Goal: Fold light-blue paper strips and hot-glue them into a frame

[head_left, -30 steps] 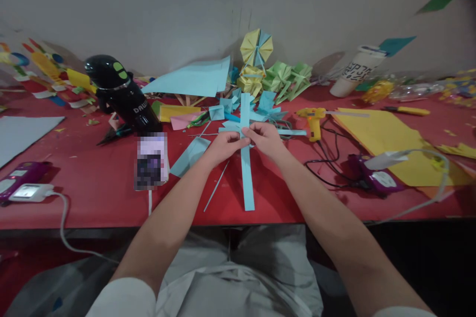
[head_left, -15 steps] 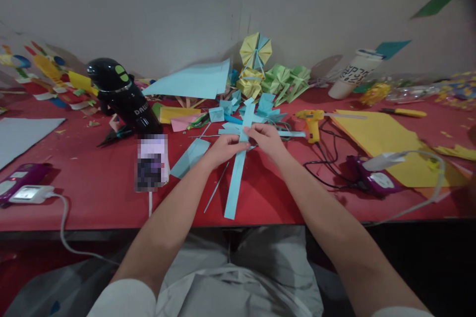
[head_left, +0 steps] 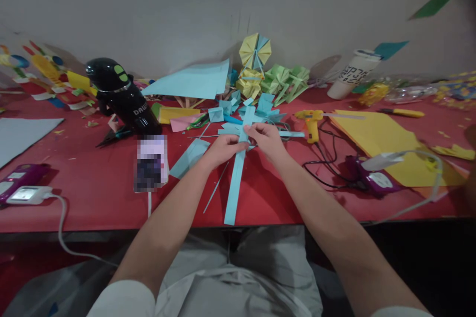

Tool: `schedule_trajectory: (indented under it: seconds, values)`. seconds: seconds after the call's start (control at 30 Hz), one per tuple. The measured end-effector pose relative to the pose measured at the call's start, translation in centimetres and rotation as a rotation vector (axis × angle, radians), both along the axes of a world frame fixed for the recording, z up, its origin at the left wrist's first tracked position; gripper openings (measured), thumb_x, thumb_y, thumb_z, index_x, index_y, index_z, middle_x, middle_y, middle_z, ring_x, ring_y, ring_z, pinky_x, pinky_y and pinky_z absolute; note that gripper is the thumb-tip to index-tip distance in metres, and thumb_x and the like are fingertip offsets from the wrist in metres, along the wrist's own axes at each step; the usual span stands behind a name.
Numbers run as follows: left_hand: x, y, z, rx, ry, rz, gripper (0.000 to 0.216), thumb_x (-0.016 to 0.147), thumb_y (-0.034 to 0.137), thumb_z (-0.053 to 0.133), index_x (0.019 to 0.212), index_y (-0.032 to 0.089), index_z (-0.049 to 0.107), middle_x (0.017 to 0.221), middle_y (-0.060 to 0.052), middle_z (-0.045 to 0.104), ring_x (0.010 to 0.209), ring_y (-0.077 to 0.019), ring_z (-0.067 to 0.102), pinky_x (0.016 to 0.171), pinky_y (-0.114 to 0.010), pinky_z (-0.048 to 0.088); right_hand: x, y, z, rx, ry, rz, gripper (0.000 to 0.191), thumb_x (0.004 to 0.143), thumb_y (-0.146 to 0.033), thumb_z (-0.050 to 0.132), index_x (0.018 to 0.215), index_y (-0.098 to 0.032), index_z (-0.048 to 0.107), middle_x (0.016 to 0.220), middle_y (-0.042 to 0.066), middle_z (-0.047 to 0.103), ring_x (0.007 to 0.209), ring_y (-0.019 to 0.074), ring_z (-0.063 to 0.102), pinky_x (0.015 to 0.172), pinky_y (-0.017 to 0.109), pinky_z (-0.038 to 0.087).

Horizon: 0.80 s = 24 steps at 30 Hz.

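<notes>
A long light-blue paper strip (head_left: pixel 235 183) slants up from near the table's front edge, held between my hands. My left hand (head_left: pixel 227 149) pinches its left side, thumb and fingers closed on the paper. Just above and to the right, my right hand (head_left: pixel 266 136) grips the same strip with thumb and fingertips. Behind the hands lie more blue paper strips and scraps, partly covered by my fingers. A blue paper rectangle (head_left: pixel 189 158) and a thin paper sliver (head_left: pixel 215 187) rest left of the strip.
A yellow glue gun (head_left: pixel 312 124) with a black cord stands at right, before yellow paper sheets (head_left: pixel 375 143). Left are a phone (head_left: pixel 150 163) and a black bottle (head_left: pixel 122 99). Folded paper pieces (head_left: pixel 256 52) and a white cup (head_left: pixel 353 74) stand along the wall.
The blue strip has slid slightly toward me, its lower end now nearer the table's front edge. Both hands keep their pinch in nearly the same place.
</notes>
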<state>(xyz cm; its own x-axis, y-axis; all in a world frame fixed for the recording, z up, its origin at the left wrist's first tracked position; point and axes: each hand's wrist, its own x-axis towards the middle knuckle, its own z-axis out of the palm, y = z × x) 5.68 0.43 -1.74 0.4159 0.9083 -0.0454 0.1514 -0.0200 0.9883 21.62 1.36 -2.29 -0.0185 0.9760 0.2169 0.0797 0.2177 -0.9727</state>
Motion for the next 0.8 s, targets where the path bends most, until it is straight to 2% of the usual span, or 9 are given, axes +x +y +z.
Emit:
schedule_trajectory:
  seconds: [0.23,0.37,0.43,0.67,0.8]
  values:
    - [0.02,0.06,-0.09,-0.046,-0.017,-0.033,0.034,0.067,0.046,0.072,0.064,0.016,0.055,0.059,0.005,0.044,0.058,-0.0096,0.037,0.058,-0.026,0.028,0.03,-0.11,0.29,-0.018,0.053,-0.018,0.052,0.070,-0.064,0.073,0.054,-0.019,0.053,0.048,-0.004,0.045,0.049,0.0089,0.039,0.049,0.025,0.032]
    - [0.00,0.28,-0.44,0.083,0.035,0.011,0.045,0.073,0.049,0.069,0.056,0.019,0.041,0.056,0.006,0.031,0.055,-0.0085,0.028,0.055,-0.027,0.021,0.16,-0.13,0.41,0.006,0.026,0.006,0.050,0.068,-0.063,0.075,0.055,-0.019,0.056,0.050,-0.003,0.047,0.051,0.0096,0.041,0.051,0.026,0.033]
    - [-0.09,0.47,-0.58,0.133,0.038,0.016,0.045,0.074,0.048,0.068,0.056,0.019,0.038,0.057,0.006,0.029,0.055,-0.0085,0.027,0.055,-0.027,0.021,0.07,-0.05,0.26,-0.012,0.046,0.019,0.052,0.068,-0.065,0.074,0.054,-0.019,0.054,0.049,-0.004,0.045,0.050,0.0091,0.039,0.050,0.026,0.031]
    - [-0.08,0.36,-0.36,0.073,0.042,-0.018,0.039,0.073,0.045,0.066,0.058,0.019,0.042,0.058,0.006,0.032,0.056,-0.0085,0.029,0.056,-0.027,0.022,0.11,-0.12,0.28,0.009,0.019,-0.022,0.051,0.069,-0.065,0.074,0.055,-0.020,0.053,0.048,-0.004,0.047,0.049,0.0096,0.041,0.050,0.026,0.033]
    - [-0.08,0.44,-0.46,0.128,0.063,0.003,0.042,0.071,0.048,0.069,0.058,0.019,0.042,0.058,0.006,0.032,0.055,-0.0084,0.029,0.055,-0.026,0.021,0.05,-0.23,0.34,0.030,0.005,-0.022,0.049,0.070,-0.062,0.074,0.055,-0.019,0.057,0.048,-0.003,0.046,0.049,0.0097,0.040,0.050,0.026,0.032]
